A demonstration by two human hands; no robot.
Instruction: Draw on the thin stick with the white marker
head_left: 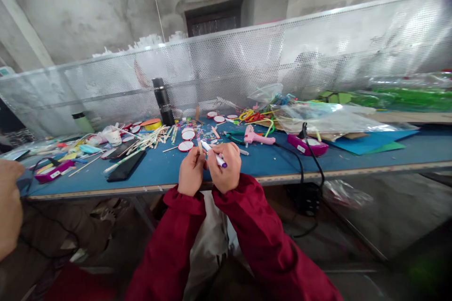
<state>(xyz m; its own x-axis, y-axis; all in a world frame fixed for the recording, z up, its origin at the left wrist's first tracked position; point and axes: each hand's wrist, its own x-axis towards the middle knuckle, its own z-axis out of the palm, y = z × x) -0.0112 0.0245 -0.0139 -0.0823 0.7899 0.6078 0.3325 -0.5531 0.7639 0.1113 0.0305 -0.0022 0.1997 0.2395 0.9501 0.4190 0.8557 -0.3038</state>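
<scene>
My left hand (190, 172) is closed, pinching a small wooden craft stick (199, 145) that stands upright from the fingertips. In my right hand (229, 165) is a white marker pen (206, 145) with a purple end, gripped like a writing tool. The pen's tip points at the stick's upper part; whether they touch, I cannot tell. Both hands are close together over the table's front edge. Just beyond them lie round white discs with red rims (185, 146). A pink hot glue gun (259, 137) rests to the right of my right hand.
The blue table (268, 165) carries loose craft sticks (158, 140), a black phone (126, 166), a black flask (163, 102), purple boxes (308, 145) with cables and plastic bags (328, 117). A perforated metal screen (226, 68) stands behind. Another person's hand (9, 207) is at the left edge.
</scene>
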